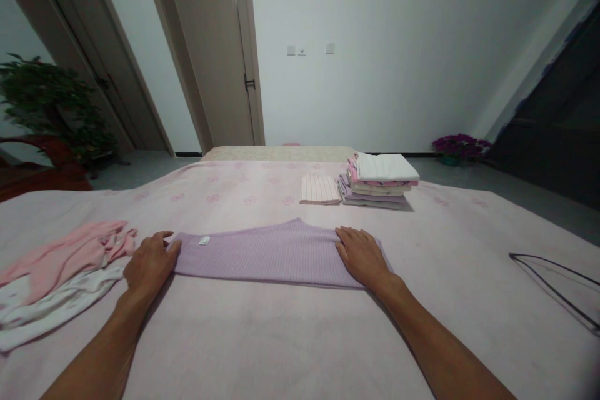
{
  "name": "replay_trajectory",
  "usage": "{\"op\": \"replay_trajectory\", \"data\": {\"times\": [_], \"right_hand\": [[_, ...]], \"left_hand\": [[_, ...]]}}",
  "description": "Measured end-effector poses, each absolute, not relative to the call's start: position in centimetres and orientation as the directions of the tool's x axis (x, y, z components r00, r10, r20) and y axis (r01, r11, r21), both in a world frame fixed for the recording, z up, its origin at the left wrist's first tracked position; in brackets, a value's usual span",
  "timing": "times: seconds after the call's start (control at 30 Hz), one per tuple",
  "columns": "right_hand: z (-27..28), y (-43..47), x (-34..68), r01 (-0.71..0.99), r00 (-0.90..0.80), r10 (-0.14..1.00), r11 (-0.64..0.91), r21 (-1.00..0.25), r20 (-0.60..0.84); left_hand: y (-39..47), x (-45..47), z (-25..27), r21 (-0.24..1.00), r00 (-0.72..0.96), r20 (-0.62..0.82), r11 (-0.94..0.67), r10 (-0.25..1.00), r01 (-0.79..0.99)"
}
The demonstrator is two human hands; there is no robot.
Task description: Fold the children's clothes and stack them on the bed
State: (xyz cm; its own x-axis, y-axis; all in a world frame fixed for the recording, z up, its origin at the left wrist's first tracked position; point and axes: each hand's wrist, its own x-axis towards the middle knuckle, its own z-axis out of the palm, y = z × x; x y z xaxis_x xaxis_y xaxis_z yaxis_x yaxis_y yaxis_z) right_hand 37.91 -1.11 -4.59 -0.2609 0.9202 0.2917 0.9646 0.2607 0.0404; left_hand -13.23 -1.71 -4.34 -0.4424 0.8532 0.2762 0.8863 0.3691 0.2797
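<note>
A light purple ribbed garment [276, 256], which looks like a pair of trousers folded lengthwise, lies as a long strip across the bed in front of me. It has a small white label [204, 240] near its left end and a pointed bulge along its far edge. My left hand [150, 261] rests at the left end, thumb against the fabric's edge and fingers slightly bent but apart. Flat on the right end lies my right hand [363, 256], its fingers stretched out over the cloth. Part of that end is hidden under the palm.
Crumpled pink and white clothes [70, 269] lie at the left. A stack of folded clothes [379, 181] stands at the far right-centre, beside a folded striped piece [320, 190]. A black hanger [548, 278] lies at the right on the pink bedspread [262, 344].
</note>
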Motion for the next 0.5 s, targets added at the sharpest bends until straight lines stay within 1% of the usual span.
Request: {"op": "replay_trajectory", "data": {"times": [0.1, 0.2, 0.4, 0.5], "right_hand": [[-4.6, -1.1, 37.9, 0.963, -0.265, 0.919, 0.266, 0.039, 0.291], [-4.6, -1.0, 38.0, 0.963, -0.266, 0.92, 0.269, 0.029, 0.289], [-5.1, -0.7, 38.2, 0.957, -0.282, 0.911, 0.289, 0.022, 0.302], [-5.3, -0.6, 38.3, 0.956, -0.285, 0.907, 0.293, 0.024, 0.309]], "left_hand": [[-1.8, -14.2, -4.0, 0.316, -0.486, 0.18, 0.417, 0.855, 0.852], [-1.8, -15.3, -3.5, 0.335, -0.49, 0.101, 0.434, 0.866, 0.836], [-1.8, -17.2, -3.3, 0.362, -0.398, 0.024, 0.363, 0.917, 0.859], [-1.9, -17.8, -3.5, 0.403, -0.35, 0.013, 0.316, 0.937, 0.859]]}}
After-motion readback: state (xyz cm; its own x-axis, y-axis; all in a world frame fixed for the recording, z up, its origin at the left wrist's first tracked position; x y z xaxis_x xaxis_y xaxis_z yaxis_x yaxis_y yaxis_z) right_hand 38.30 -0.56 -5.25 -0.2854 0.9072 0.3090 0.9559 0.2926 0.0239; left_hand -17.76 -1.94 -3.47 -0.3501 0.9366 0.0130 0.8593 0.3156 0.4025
